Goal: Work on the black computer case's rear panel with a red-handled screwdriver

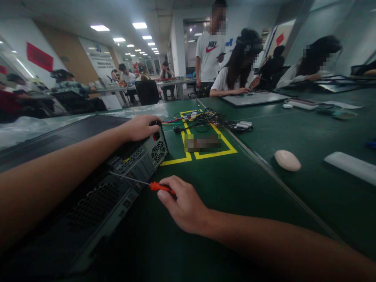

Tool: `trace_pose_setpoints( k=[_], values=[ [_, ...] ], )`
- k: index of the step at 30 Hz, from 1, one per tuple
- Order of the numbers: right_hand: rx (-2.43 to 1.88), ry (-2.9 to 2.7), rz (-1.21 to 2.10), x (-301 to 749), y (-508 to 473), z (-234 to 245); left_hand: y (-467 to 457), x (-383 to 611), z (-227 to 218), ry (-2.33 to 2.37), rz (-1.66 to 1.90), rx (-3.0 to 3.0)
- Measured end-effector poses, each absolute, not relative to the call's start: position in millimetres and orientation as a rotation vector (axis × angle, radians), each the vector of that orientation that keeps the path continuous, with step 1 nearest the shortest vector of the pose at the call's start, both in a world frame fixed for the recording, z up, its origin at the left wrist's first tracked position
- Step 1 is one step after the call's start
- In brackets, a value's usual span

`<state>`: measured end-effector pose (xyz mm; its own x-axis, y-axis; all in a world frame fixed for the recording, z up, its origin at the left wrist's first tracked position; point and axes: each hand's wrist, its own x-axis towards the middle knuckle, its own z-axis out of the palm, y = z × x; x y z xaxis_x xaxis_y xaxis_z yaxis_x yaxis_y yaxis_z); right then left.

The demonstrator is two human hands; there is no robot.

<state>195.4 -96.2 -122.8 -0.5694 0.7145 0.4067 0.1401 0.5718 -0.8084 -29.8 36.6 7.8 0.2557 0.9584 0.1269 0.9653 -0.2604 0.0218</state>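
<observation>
A black desktop computer case [96, 203] lies along the left of the green table, its rear panel turned toward the right. My left hand [142, 127] grips its far top corner, beside the power supply fan grille [158, 152]; some fingertips are hidden. In my right hand [185, 201] is a screwdriver [157, 186] with an orange-red handle, fingers closed round it. Its long thin shaft points left, and the tip is at the rear panel near the expansion slots. Whether the tip sits in a screw is too small to tell.
Yellow tape [217, 155] marks areas on the table [235, 188], with bundled cables [208, 117] and a blurred-out item inside. A pale oval object [288, 160] and a white bar [351, 166] lie at right. Clear plastic sheeting [17, 129] lies behind the case. Several people sit or stand beyond.
</observation>
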Motion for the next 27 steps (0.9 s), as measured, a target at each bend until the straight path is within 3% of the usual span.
trace_pose_setpoints(
  k=[27],
  values=[
    [-0.717,-2.047,0.995,195.4,-96.5,-120.7,38.5,-31.2,6.5,-1.89,-0.158,-2.397]
  ],
)
